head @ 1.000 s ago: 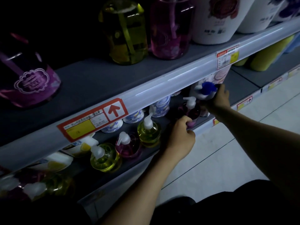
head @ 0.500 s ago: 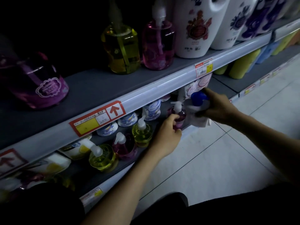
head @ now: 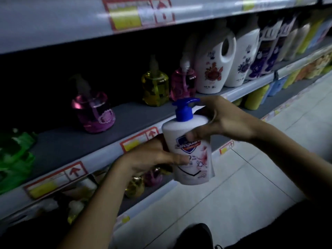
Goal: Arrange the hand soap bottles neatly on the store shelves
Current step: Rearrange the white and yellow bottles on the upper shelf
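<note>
At the near edge of the middle shelf [head: 71, 141], centre of view: white pump bottle [head: 192, 159] held upright in the air in front of the shelf rail, not resting on any shelf.
- Blue pump head [head: 185, 110], nozzle pointing right.
- Front label: blue shield logo with "Safeguard" in white, legible. Pink flower print to the right of it. Smaller print below is too blurred to read.

Hands:
- Left hand [head: 150, 157] grips the bottle's lower left side, thumb laid across the front label.
- Right hand [head: 222, 121] wraps the shoulder from the right, fingers curled round it, one fingertip on the shield logo.

Middle shelf, left to right:
- green packs [head: 14, 155] at far left.
- purple pump bottle [head: 93, 114], standing alone.
- yellow pump bottle [head: 155, 88] just beside a pink pump bottle [head: 183, 83].
- large white jugs [head: 213, 69] with handle holes and flower emblems; characters on them not legible.

Shelf rails carry price tags [head: 138, 141], red-framed with a yellow block and a red up arrow; print unreadable. A like tag [head: 136, 13] sits on the rail above.

Lower shelf, dim: small yellow bottle [head: 133, 187] and small pink bottle [head: 152, 175], partly hidden behind the left forearm.

Pale tiled floor [head: 233, 194] to the right.
</note>
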Motion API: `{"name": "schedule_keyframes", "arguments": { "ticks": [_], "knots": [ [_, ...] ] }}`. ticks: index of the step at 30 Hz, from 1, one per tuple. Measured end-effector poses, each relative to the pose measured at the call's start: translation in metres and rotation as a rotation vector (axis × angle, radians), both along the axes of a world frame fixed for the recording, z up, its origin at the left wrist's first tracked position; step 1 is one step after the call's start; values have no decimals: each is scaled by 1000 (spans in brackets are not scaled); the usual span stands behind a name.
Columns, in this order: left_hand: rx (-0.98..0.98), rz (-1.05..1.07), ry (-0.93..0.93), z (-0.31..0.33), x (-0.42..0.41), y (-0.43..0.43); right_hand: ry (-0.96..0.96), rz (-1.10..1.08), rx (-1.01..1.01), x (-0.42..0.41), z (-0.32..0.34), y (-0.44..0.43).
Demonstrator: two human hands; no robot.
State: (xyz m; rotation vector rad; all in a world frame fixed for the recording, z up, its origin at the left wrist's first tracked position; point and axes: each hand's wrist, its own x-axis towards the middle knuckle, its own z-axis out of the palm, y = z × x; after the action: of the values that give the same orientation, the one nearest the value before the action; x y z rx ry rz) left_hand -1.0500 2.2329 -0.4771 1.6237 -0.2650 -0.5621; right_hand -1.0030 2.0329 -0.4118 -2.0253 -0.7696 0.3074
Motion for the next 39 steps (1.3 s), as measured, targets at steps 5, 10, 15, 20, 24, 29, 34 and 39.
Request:
{"name": "schedule_keyframes", "arguments": {
  "ticks": [5,10,15,20,24,29,34,39],
  "knots": [
    [-44,144,-167,41,-34,42,-38,-14,258,-22,26,45],
    [-48,379,-425,66,-68,70,-166,-66,397,-55,36,82],
    [-108,593,-718,107,-93,85,-267,43,456,-85,52,121],
    [38,734,-1053,151,-102,94,-312,107,802,-85,105,150],
    [634,1107,-1424,161,-91,107,-388,181,897,-75,148,176],
    [930,1287,-1330,158,-78,127,-439,255,835,-55,165,218],
    [1040,1313,-1224,162,-76,136,-383,258,795,-39,174,247],
    [1086,1277,-1225,160,-77,137,-303,228,672,-25,172,261]
  ]
}}
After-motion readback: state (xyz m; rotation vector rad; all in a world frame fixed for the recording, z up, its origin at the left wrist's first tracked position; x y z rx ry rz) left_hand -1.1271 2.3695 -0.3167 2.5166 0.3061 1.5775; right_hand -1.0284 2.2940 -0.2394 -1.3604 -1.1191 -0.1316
